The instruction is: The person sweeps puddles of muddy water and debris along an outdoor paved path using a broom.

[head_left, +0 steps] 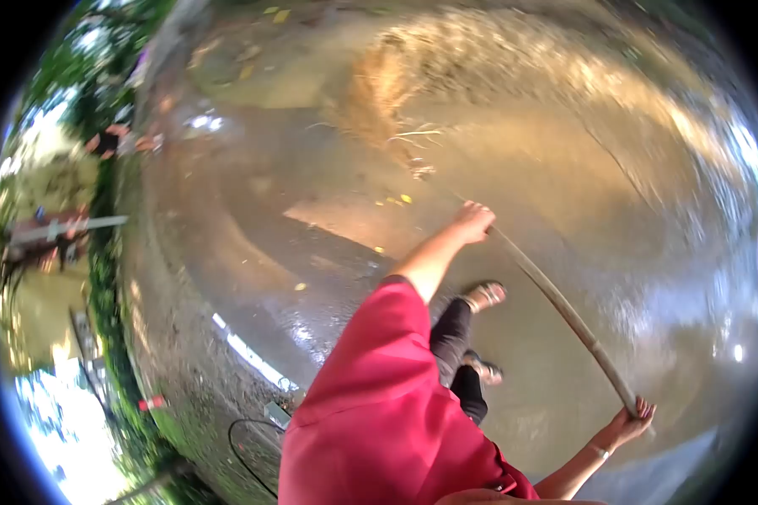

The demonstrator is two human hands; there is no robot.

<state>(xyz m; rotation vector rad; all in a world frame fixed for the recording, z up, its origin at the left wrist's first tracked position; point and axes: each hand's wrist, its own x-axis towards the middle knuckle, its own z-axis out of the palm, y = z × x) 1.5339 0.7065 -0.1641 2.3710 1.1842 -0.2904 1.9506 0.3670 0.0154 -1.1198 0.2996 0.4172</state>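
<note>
A long pole point(556, 299) runs diagonally over wet, muddy ground. My left hand point(476, 220) is closed around its upper middle part. My right hand point(636, 417) grips the pole near its lower right end, with a band on the wrist. At the far end, beyond my left hand, a blurred bundle of straw-coloured bristles point(383, 88) touches the ground, with a few thin twigs sticking out. My red top point(370, 396) and sandalled feet point(484, 296) show below my arms.
Shallow brown water point(514, 160) spreads around the bristles. A few yellow leaves point(406, 199) lie on the ground. On the left are a white strip point(253, 353), a black cable point(236, 446), a small red object point(152, 404) and green plants point(105, 303).
</note>
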